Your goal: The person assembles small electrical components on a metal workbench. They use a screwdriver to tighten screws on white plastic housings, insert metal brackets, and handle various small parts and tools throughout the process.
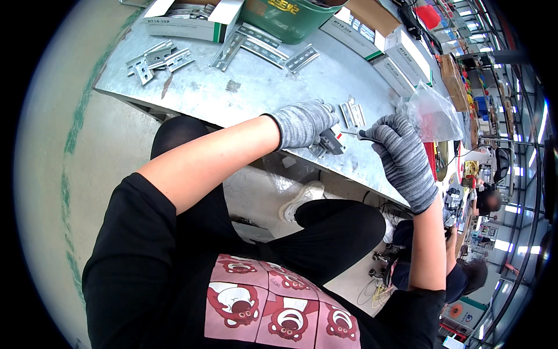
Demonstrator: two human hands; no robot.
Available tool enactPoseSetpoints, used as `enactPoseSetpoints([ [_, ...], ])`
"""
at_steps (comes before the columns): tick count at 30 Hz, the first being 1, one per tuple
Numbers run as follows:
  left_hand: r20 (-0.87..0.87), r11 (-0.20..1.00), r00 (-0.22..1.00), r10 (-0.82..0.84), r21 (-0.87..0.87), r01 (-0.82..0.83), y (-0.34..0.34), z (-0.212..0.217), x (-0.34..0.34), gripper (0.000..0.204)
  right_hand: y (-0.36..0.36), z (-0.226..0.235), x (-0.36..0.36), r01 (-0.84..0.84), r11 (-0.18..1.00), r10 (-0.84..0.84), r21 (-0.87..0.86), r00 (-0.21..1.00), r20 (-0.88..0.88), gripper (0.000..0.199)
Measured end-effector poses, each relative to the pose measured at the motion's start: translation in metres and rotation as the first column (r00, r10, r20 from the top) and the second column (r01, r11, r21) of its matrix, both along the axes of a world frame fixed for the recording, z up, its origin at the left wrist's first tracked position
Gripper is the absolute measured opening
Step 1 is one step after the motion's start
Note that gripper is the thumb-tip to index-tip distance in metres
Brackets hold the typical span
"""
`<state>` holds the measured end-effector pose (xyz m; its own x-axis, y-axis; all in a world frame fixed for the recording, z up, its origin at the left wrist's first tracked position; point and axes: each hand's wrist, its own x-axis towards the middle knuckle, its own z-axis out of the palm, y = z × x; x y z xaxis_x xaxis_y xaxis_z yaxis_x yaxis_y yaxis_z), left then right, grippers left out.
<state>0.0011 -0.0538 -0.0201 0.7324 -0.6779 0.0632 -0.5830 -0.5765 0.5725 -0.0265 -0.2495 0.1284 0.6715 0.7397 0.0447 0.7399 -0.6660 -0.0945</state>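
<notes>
Left hand (pixel 307 123), gloved: fingers curled, pinching a dark component (pixel 333 143) at the counter's (pixel 232 96) near edge. The exact finger contact is hidden. Right hand (pixel 401 157), gloved, at the component's 3 to 4 o'clock: closed around a slim tool (pixel 365 135), its thin shaft pointing to 9 o'clock. Metal rail pieces (pixel 352 113) lie at the component's 1 o'clock.

Assessment: the component appears light, stiff and hard-cased, moderately robust; smooth faces may slip under knit fabric. Recommended hold: opposite side walls, fingers clear of the tool's tip.
</notes>
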Motion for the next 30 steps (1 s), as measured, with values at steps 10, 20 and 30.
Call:
enactPoseSetpoints([
  [10,0.002,0.998,1.0,0.003,0.059,-0.003,-0.002,0.001,-0.002,0.055,0.002,-0.004,-0.005,0.306,0.951,-0.308,-0.048,0.949,-0.063,0.019],
  [20,0.016,0.999,1.0,0.012,0.036,-0.012,-0.002,0.003,-0.002,0.054,-0.001,0.007,0.006,-0.012,0.989,0.017,-0.144,0.999,0.039,0.026],
  [30,0.103,0.999,0.994,0.038,-0.01,-0.037,0.001,0.002,-0.007,0.054,-0.002,-0.001,0.019,0.412,0.893,-0.446,-0.18,0.862,-0.24,0.029],
])
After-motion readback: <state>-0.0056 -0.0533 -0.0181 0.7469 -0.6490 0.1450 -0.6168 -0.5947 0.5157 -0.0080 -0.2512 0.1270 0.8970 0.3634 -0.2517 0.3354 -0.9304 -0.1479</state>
